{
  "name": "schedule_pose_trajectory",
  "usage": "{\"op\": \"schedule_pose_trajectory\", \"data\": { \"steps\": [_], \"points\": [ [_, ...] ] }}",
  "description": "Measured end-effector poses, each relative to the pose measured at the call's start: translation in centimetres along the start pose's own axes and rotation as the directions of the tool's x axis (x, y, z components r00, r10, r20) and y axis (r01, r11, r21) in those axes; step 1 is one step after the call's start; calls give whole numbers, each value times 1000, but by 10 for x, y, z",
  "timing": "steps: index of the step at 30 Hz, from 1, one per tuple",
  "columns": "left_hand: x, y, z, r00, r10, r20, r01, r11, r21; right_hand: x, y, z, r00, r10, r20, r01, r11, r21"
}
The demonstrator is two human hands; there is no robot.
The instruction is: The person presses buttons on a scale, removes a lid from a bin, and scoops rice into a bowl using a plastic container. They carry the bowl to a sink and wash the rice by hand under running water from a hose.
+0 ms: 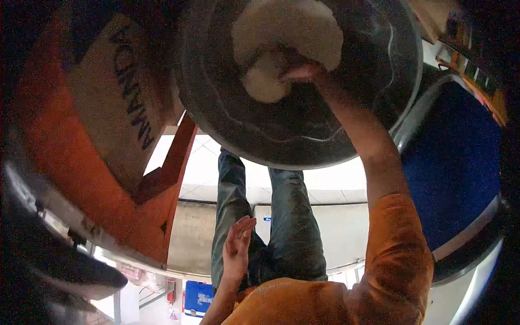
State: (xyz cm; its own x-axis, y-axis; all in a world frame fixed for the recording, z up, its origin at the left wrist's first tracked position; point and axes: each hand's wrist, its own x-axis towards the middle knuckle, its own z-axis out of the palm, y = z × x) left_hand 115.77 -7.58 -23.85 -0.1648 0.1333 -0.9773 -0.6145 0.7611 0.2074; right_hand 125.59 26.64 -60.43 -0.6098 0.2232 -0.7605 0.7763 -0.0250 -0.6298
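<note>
Right hand [304, 70] — gripping dough [287, 27], in steel bowl [303, 138]

Pale tiled floor [336, 183], orange wooden frame [59, 157] on one side, blue seat [455, 162] opposite

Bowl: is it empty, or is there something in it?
Not empty: pale dough lies in the bowl, with the right hand on it. Most of the metal inside shows bare.
</note>
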Motion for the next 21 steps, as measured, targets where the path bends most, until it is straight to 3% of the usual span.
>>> {"op": "schedule_pose_trajectory", "data": {
  "steps": [1, 2, 4, 6, 8, 10, 11, 13, 16, 17, 20, 21],
  "points": [
    [-5, -1, -2, 1000, 19, 6, -19, 999, 28, -11, -10, -11, 996, 42, 78, -51, 991, 122],
    [-9, 1, -3, 999, 31, 7, -31, 999, 30, -16, -3, -11, 997, 34, 69, -42, 992, 120],
    [-15, 6, -8, 998, 62, 30, -65, 993, 95, -19, 31, 10, 996, -84, -4, 78, 902, 424],
    [-27, 12, -12, 993, 110, 47, -113, 991, 74, -53, 29, 30, 997, -77, -24, 63, 563, 824],
    [-50, 25, -14, 984, 162, 71, -166, 985, 51, -94, 14, 45, 978, -142, -150, 190, 331, 924],
    [-75, 42, -18, 962, 254, 97, -261, 963, 72, -158, -34, 47, 992, 42, -123, 115, 162, 980],
    [-92, 49, -22, 955, 280, 97, -288, 955, 75, -189, -59, 51, 990, 20, -141, 135, 165, 977],
    [-120, 50, -39, 977, 206, 55, -210, 974, 85, -253, -106, 52, 899, -97, -428, 421, -80, 903],
    [-140, 60, -56, 925, 358, 128, -373, 918, 134, -305, -126, 49, 846, -194, -496, 475, -149, 868],
    [-145, 65, -59, 912, 386, 139, -402, 909, 111, -329, -167, 33, 815, -190, -547, 523, -167, 836],
    [-152, 83, -55, 831, 506, 232, -515, 857, -22, -357, -215, 12, 795, -120, -595, 591, -75, 803],
    [-154, 92, -53, 761, 576, 297, -594, 804, -37, -370, -236, 5, 781, -121, -613, 614, -34, 789]
  ]
}}
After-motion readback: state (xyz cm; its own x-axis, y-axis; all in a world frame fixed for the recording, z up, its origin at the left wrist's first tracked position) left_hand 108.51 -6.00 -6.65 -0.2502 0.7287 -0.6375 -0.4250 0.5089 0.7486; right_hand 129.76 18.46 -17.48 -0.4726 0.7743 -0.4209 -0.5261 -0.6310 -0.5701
